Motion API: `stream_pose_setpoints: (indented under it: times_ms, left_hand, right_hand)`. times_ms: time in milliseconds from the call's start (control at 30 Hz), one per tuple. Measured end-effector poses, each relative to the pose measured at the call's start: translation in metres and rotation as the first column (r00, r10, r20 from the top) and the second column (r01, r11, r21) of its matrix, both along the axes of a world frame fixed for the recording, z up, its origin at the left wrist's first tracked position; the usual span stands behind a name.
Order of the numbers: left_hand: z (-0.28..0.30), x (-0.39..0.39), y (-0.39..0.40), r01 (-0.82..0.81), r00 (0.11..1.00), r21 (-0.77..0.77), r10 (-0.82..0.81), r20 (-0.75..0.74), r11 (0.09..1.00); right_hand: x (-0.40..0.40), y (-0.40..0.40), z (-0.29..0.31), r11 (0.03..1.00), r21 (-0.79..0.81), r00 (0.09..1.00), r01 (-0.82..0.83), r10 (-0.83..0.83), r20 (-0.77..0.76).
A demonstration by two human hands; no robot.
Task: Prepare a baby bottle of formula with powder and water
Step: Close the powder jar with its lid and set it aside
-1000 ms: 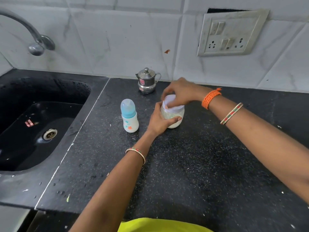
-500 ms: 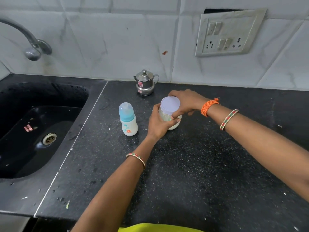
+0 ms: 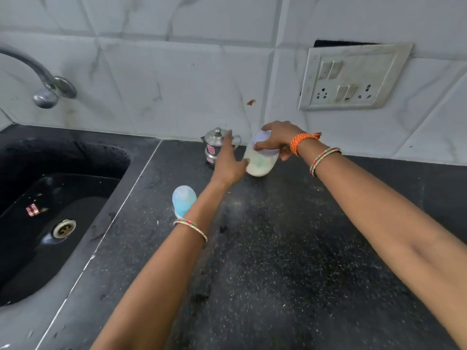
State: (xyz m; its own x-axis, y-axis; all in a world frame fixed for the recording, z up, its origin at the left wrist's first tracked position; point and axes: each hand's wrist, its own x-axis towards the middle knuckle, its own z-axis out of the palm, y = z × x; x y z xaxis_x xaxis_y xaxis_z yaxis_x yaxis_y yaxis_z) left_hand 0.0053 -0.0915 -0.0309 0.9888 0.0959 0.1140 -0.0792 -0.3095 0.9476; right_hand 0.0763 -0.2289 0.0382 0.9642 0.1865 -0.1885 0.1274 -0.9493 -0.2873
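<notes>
Two hands at the tilted powder jar [image 3: 260,162]: right hand [image 3: 278,137] clamped on its lid, left hand [image 3: 228,165] seemingly spread beside it.

No text can be read: the red label on the steel pot [image 3: 216,150] and the red sticker in the sink [image 3: 32,209] are too blurred.

Even, soft light; motion blur throughout, wide-angle bending at edges.
</notes>
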Motion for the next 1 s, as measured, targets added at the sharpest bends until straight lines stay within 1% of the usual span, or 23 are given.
stream_pose_setpoints:
  times_ms: [67,133,233,367,467,633,700,733,767,800,833,867,900,933,967,1000]
  left_hand:
    - [0.017,0.004,0.020,0.014,0.998,-0.003,-0.013,0.057,1.000]
    - [0.030,0.001,0.037,0.039,0.996,0.002,-0.039,0.085,0.999]
    - [0.039,-0.007,0.056,0.065,0.993,-0.070,-0.057,0.107,0.995]
    - [0.037,-0.015,0.074,0.018,0.993,-0.114,-0.004,0.119,0.993]
    - [0.029,-0.020,0.084,-0.022,0.994,-0.126,0.035,0.102,0.992]
    - [0.018,-0.040,0.095,-0.086,0.994,-0.135,0.094,0.054,0.987]
    - [0.011,-0.052,0.103,-0.165,0.984,-0.117,0.171,0.044,0.979]
    - [0.005,-0.059,0.109,-0.220,0.974,-0.113,0.225,0.035,0.969]
    - [-0.002,-0.066,0.115,-0.280,0.959,-0.113,0.283,0.013,0.953]
    - [-0.010,-0.073,0.120,-0.336,0.942,-0.113,0.334,-0.035,0.935]
    - [-0.017,-0.079,0.124,-0.375,0.925,-0.111,0.364,-0.109,0.920]
    - [-0.025,-0.084,0.125,-0.395,0.908,-0.117,0.367,-0.201,0.911]
    - [-0.032,-0.089,0.123,-0.390,0.896,-0.136,0.342,-0.283,0.910]
    - [-0.039,-0.091,0.119,-0.376,0.892,-0.158,0.310,-0.329,0.913]
    - [-0.046,-0.094,0.114,-0.367,0.893,-0.180,0.292,-0.342,0.913]
    - [-0.051,-0.095,0.109,-0.374,0.893,-0.205,0.292,-0.341,0.904]
  right_hand:
    - [0.018,0.003,0.000,0.993,-0.120,1.000,-0.019,0.020,0.007]
    - [0.031,0.005,-0.006,0.981,-0.191,1.000,-0.013,0.013,-0.003]
    - [0.043,0.009,-0.015,0.979,-0.202,1.000,-0.012,0.011,-0.008]
    - [0.050,0.014,-0.018,0.980,-0.193,0.999,-0.053,0.051,-0.017]
    - [0.054,0.015,-0.022,0.982,-0.190,0.999,-0.021,0.030,0.045]
    - [0.047,0.018,-0.023,0.947,-0.309,0.991,0.085,-0.049,0.124]
    - [0.023,0.019,-0.013,0.948,-0.295,0.968,0.122,-0.048,0.245]
    - [0.005,0.022,-0.012,0.965,-0.247,0.954,0.084,-0.007,0.299]
    - [-0.016,0.026,-0.015,0.989,-0.148,0.950,-0.006,0.052,0.308]
    - [-0.041,0.032,-0.022,0.990,0.007,0.958,-0.142,0.136,0.253]
    - [-0.070,0.040,-0.031,0.944,0.192,0.960,-0.267,0.242,0.142]
    - [-0.097,0.050,-0.046,0.873,0.349,0.935,-0.340,0.355,0.021]
    - [-0.122,0.061,-0.062,0.812,0.459,0.901,-0.361,0.430,-0.051]
    - [-0.141,0.071,-0.080,0.770,0.540,0.893,-0.341,0.445,-0.070]
    - [-0.155,0.080,-0.099,0.739,0.610,0.912,-0.286,0.405,-0.063]
    - [-0.164,0.089,-0.117,0.701,0.679,0.944,-0.216,0.327,-0.038]
